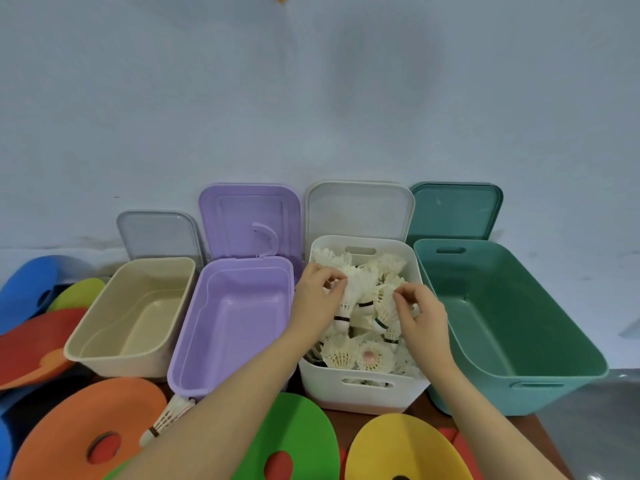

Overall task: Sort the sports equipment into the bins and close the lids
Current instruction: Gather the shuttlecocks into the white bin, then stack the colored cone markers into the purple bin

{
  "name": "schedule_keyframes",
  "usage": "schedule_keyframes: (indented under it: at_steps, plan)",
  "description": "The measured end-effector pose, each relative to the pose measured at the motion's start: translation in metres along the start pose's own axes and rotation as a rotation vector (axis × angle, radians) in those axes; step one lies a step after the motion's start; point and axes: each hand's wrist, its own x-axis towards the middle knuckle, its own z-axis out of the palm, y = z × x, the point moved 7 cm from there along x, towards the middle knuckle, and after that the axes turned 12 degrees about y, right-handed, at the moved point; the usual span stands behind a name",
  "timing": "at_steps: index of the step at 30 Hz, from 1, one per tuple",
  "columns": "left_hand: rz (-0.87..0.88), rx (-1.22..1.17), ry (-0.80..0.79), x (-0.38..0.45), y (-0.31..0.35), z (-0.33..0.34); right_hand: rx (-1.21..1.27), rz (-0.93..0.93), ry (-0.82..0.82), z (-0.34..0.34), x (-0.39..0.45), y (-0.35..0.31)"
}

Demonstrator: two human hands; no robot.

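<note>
Both hands are down in the white bin [363,393], which is stuffed with white shuttlecocks [367,355]. The left hand [317,299] has its fingers curled, pinching the feathers of one shuttlecock [346,306] that hangs cork-down over the pile; the right hand [420,313] is curled too, fingertips pinching at the feathers of another one just beside it, though I can't tell how firm that grip is. The white bin's lid [360,209] stands open behind it, leaning on the wall. Right against the white bin on the left is the purple bin [180,368], nothing in it, its lid [249,220] up as well. Further left of that sits the beige bin [114,358] with a clear lid [159,233] standing behind. On the other side of the white bin is the big green bin [519,386], also bare inside, green lid [455,209] propped up at the back. In front of the white bin, on the tabletop [346,419], flat discs with holes are spread around: a green disc [304,434], a yellow disc [405,448], and an orange disc [93,420] further left. One stray shuttlecock [166,420] lies between the orange disc and the purple bin. More discs, red [31,344] and blue [24,289], are piled left of the beige bin.
</note>
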Motion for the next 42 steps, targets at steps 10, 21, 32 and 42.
schedule_keyframes:
  at_steps: [10, 21, 32, 42]
  plan:
    - [0.415, 0.758, -0.393, -0.036, -0.033, 0.024, -0.469, -0.185, -0.505, 0.05, -0.024, 0.023]
    - [0.276, 0.975, -0.498, -0.031, -0.058, 0.025, -0.65, -0.256, -0.748, 0.081, -0.028, 0.032]
    - [0.34, 0.841, -0.329, -0.038, -0.042, -0.003, -0.668, -0.241, -0.512, 0.064, -0.029, 0.01]
    - [0.436, 0.647, -0.219, -0.09, -0.013, -0.06, -0.325, -0.241, -0.093, -0.011, -0.08, -0.052]
